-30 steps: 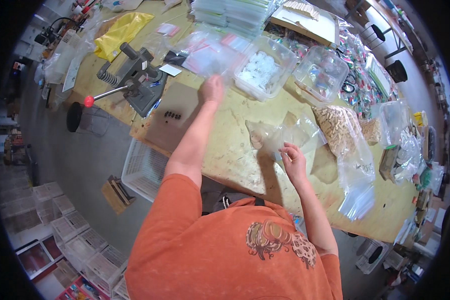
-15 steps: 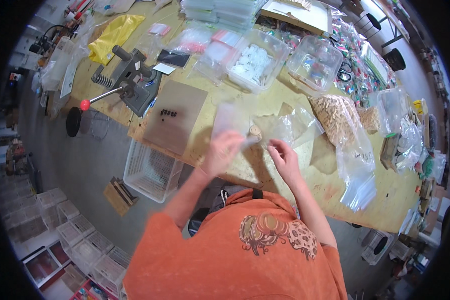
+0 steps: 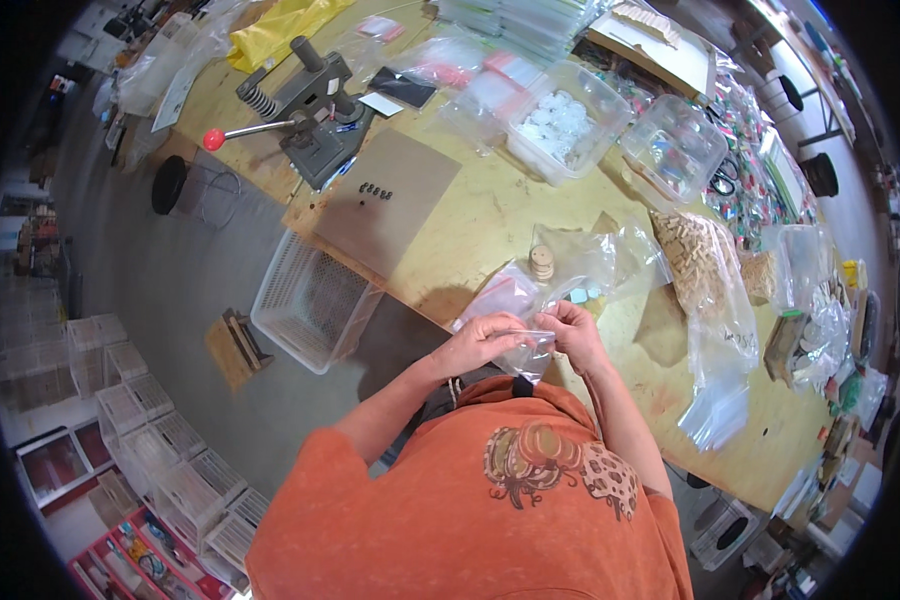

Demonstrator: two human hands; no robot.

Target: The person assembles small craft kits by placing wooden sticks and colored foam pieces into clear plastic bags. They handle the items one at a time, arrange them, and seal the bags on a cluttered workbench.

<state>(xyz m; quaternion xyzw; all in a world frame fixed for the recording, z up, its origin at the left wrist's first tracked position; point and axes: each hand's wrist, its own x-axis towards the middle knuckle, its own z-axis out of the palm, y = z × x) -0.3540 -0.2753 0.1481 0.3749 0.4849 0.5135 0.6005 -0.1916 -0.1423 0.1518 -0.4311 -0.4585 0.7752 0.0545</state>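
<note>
Close to the bench's front edge, my left hand [image 3: 478,345] pinches one side of a small clear plastic bag [image 3: 528,358]. My right hand [image 3: 574,338] grips the bag's other side, fingers closed. Just beyond my hands lies a clear bag with a pinkish edge [image 3: 502,294]. A short stack of round wooden discs [image 3: 541,264] stands behind it. To the right of the stack, clear plastic bags [image 3: 582,258] lie crumpled, with pale blue pieces [image 3: 582,295] near my right fingers. Whether the held bag contains anything is unclear.
A lever press [image 3: 320,120] stands at the left, beside a brown board [image 3: 390,200] with small black parts [image 3: 375,191]. Clear tubs [image 3: 610,110] sit behind. A bag of wooden pieces [image 3: 705,265] lies right. A white basket [image 3: 315,310] is below the bench edge.
My hands have come together near my body, both now on a small clear bag. A pinkish-edged bag now lies in front of the discs. The whole view has shifted.
</note>
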